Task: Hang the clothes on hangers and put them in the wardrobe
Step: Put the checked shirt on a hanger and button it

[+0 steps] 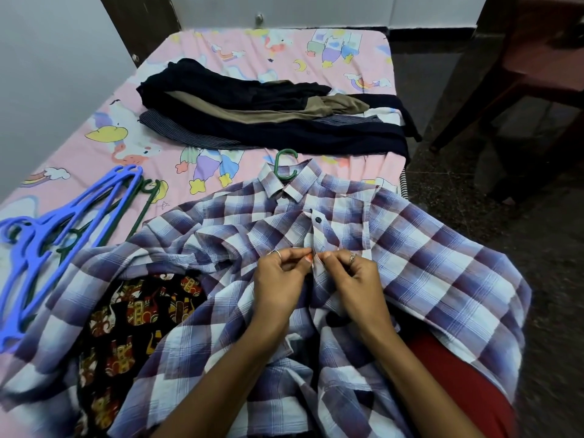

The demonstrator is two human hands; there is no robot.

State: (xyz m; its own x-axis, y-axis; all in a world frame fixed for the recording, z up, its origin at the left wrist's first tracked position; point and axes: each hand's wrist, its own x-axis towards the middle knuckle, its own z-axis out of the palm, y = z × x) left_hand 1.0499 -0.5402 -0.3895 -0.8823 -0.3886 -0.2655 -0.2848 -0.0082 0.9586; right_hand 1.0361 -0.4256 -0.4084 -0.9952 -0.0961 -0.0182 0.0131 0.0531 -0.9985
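Note:
A purple, white and maroon plaid shirt (420,248) lies spread on the bed with a green hanger inside it; only the hanger's hook (285,164) shows above the collar. My left hand (279,279) and my right hand (352,276) meet at the shirt's button placket, each pinching one edge of the fabric just below a dark button (318,220). A pile of dark, olive and striped clothes (268,112) lies farther back on the bed. Blue and green plastic hangers (63,229) lie in a bunch at the left.
The bed has a pink cartoon-print sheet (221,58). A black garment with a red and yellow print (136,314) sits under the shirt's left sleeve. A dark wooden chair or table (521,74) stands on the speckled floor at the right.

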